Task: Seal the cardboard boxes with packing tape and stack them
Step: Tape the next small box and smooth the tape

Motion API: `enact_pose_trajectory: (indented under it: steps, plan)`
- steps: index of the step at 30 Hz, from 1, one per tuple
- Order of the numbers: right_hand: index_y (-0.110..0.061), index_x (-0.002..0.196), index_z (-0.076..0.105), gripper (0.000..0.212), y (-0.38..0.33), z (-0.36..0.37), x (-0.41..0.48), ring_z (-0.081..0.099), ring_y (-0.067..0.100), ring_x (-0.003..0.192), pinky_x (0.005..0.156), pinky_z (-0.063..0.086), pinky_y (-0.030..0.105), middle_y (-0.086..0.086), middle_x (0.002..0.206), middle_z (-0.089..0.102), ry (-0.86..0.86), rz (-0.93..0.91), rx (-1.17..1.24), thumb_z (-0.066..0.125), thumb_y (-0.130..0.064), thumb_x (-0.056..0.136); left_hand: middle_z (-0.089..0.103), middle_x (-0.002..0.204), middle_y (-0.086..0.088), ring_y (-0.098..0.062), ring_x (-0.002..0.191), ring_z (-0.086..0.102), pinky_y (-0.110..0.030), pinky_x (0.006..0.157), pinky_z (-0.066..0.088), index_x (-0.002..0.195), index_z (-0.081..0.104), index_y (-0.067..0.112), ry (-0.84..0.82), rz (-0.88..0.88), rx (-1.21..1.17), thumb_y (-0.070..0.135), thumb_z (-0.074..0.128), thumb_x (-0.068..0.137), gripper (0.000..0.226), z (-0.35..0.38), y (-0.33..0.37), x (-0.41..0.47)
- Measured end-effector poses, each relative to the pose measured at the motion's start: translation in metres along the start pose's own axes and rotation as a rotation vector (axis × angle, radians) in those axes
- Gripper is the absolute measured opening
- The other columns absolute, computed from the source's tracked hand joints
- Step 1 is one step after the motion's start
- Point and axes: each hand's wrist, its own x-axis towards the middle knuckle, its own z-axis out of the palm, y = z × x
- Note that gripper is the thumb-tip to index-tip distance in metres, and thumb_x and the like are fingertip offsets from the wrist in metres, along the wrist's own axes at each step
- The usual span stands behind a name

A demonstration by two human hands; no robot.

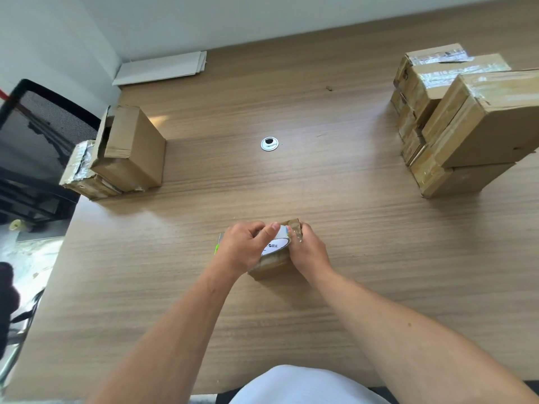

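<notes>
Right in front of you lies a small cardboard box (271, 265), brown, with glossy tape on its near side. The roll of packing tape (277, 246), with a white printed core, sits on top of it. Well off to your right stands a stack of taped boxes (466, 126). To your left, an open-flapped box (131, 147) stands on end, touching a flat taped box (77, 167).

A single wide-angle camera sat on the person's head, facing forward and steeply down. The left hand (246, 247) and right hand (307, 247) lay close below it, near mid-frame. The table (320, 176) ran beyond both hands to a wall, its edges bowed, probably by the lens.
</notes>
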Motion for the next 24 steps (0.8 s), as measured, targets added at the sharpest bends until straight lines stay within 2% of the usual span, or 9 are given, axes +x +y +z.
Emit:
enact_pose_trajectory:
  steps: [4, 6, 10, 12, 18, 22, 24]
  plan:
    - [-0.015, 0.13, 0.058, 0.037, 0.003, 0.0, -0.003, 0.059, 0.03, 0.116, 0.095, 0.045, 0.038, 0.008, 0.122, 0.067, 0.027, -0.007, -0.038, 0.055, -0.037, 0.101, 0.036, 0.057, 0.005, -0.013, 0.055, 0.033, -0.03, 0.053, 0.029, 0.062, 0.046, 0.01, 0.008, 0.011, -0.025, 0.07, 0.054, 0.081, 0.063, 0.001, -0.004, -0.003]
    - [-0.012, 0.126, 0.058, 0.033, 0.004, 0.003, -0.002, 0.059, 0.032, 0.113, 0.093, 0.045, 0.039, 0.01, 0.119, 0.068, 0.037, -0.032, -0.068, 0.055, -0.033, 0.101, 0.035, 0.056, 0.007, -0.012, 0.055, 0.033, -0.029, 0.054, 0.028, 0.062, 0.049, 0.014, 0.003, 0.036, -0.066, 0.072, 0.054, 0.08, 0.06, 0.0, -0.006, -0.007]
    - [-0.007, 0.119, 0.059, 0.028, 0.004, 0.005, -0.003, 0.059, 0.037, 0.107, 0.086, 0.045, 0.04, 0.015, 0.112, 0.068, 0.06, -0.053, -0.102, 0.053, -0.026, 0.1, 0.035, 0.061, 0.001, -0.015, 0.06, 0.034, -0.034, 0.058, 0.026, 0.064, 0.04, 0.007, -0.031, 0.049, -0.138, 0.071, 0.056, 0.08, 0.068, -0.003, -0.017, -0.012]
    - [-0.007, 0.119, 0.058, 0.027, 0.004, 0.005, -0.003, 0.06, 0.037, 0.107, 0.086, 0.045, 0.041, 0.016, 0.112, 0.068, 0.058, -0.059, -0.123, 0.053, -0.026, 0.101, 0.034, 0.06, 0.001, -0.014, 0.058, 0.032, -0.033, 0.057, 0.026, 0.06, 0.039, 0.013, -0.051, 0.057, -0.119, 0.071, 0.057, 0.079, 0.064, -0.005, -0.017, -0.011]
    - [-0.008, 0.113, 0.055, 0.033, 0.001, 0.005, -0.001, 0.06, 0.035, 0.106, 0.084, 0.047, 0.038, 0.014, 0.11, 0.068, 0.024, -0.038, -0.126, 0.053, -0.039, 0.103, 0.029, 0.048, 0.015, -0.008, 0.051, 0.026, -0.029, 0.051, 0.022, 0.052, 0.033, 0.024, -0.038, 0.068, -0.006, 0.068, 0.06, 0.074, 0.056, -0.022, -0.015, -0.006]
    - [-0.009, 0.115, 0.056, 0.038, 0.003, 0.003, 0.0, 0.06, 0.034, 0.108, 0.087, 0.047, 0.038, 0.013, 0.112, 0.068, 0.009, -0.023, -0.088, 0.053, -0.044, 0.102, 0.026, 0.052, 0.014, -0.008, 0.052, 0.026, -0.026, 0.05, 0.022, 0.057, 0.029, 0.019, -0.01, 0.065, -0.011, 0.069, 0.06, 0.074, 0.061, -0.027, -0.02, -0.009]
    - [-0.012, 0.12, 0.056, 0.042, 0.002, -0.001, 0.0, 0.06, 0.031, 0.11, 0.086, 0.045, 0.035, 0.009, 0.112, 0.067, -0.012, 0.006, -0.057, 0.053, -0.048, 0.1, 0.026, 0.055, 0.012, -0.011, 0.054, 0.027, -0.03, 0.053, 0.024, 0.059, 0.032, 0.014, 0.002, 0.045, -0.019, 0.07, 0.06, 0.074, 0.064, -0.026, -0.021, -0.008]
